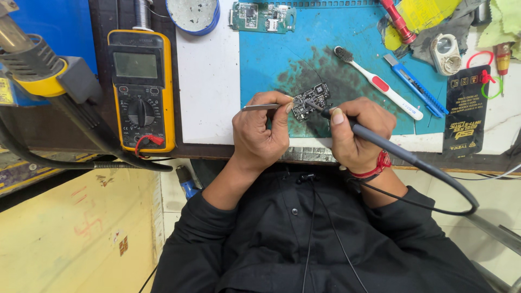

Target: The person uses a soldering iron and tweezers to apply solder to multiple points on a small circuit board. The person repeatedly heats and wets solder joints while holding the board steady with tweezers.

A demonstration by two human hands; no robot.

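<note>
Hot-air nozzle (30, 59): sits at the far left edge on its stand, well apart from the work; best left there, clear of both forearms.
Multimeter (142, 89): yellow-cased, lying flat left of the blue mat, with a red lead plugged in low on its face; untouched.
Left hand (260, 133): fingers closed in a pinch on the metal tweezers (263, 107), heel of the hand resting at the bench edge. That rest looks like the key to a steady tip, so the grip should be light, not squeezed.
Circuit board (310, 100): small, dark, lying flat on the sooty patch of the blue mat (260, 59), just beyond both hands. The tweezers' tip meets its left edge; whether it pins the board or a part on it is too small to tell.
Right hand (361, 133): wrapped shut around the grey soldering iron (380, 142), held like a pen, thumb on top, tip touching the board's near side. Brief contact and a low angle seem wise, since neighbouring parts sit close.
Iron's cable (461, 190): loops off to the right below the bench; slack there keeps it from tugging the tip.
Toothbrush (377, 81): white and red, lying on the mat right of the board, within reach for cleaning.
</note>
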